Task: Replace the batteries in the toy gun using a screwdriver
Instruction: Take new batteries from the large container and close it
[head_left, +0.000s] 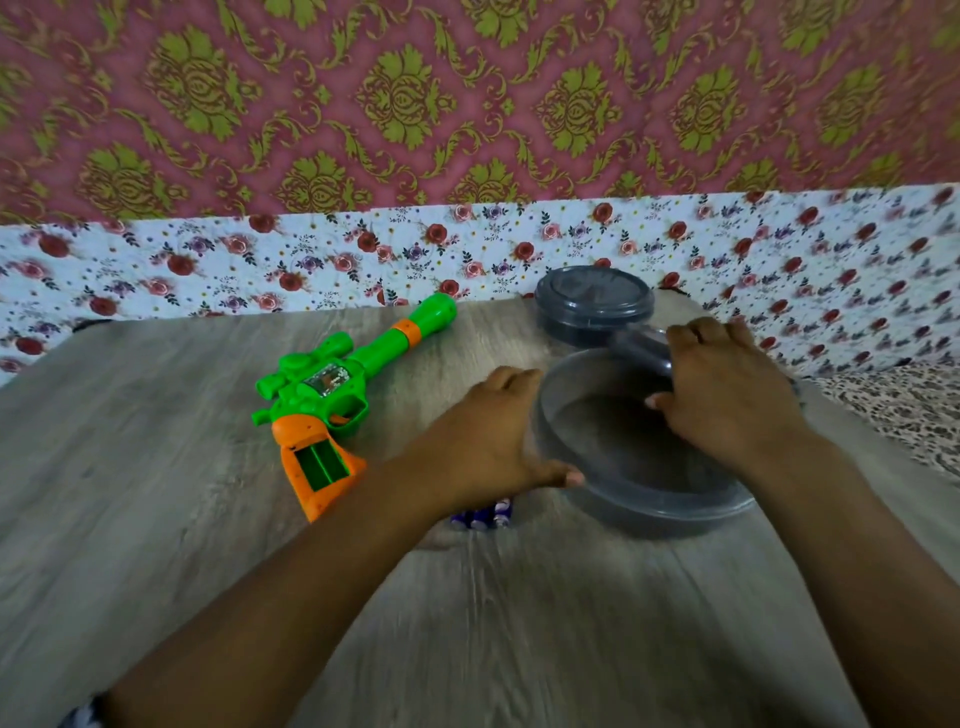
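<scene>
The green and orange toy gun (332, 384) lies on the wooden table (156, 467), left of centre, with the battery bay in its orange handle (319, 462) open and empty. Purple batteries (483, 517) lie under my left wrist, partly hidden. My left hand (493, 441) curls round the left side of a grey translucent round container (639, 467), thumb along its near rim. My right hand (727, 395) grips a tilted grey translucent lid (639, 345) at the container's far rim, thumb inside the rim. The picture is blurred by motion. No screwdriver shows.
A second dark grey round container (592, 296) with its lid on stands behind the first, at the table's far edge. A flowered cloth (260, 260) lies behind the table, with patterned wallpaper (415, 104) higher up. A spotted fabric (904, 410) lies at the right.
</scene>
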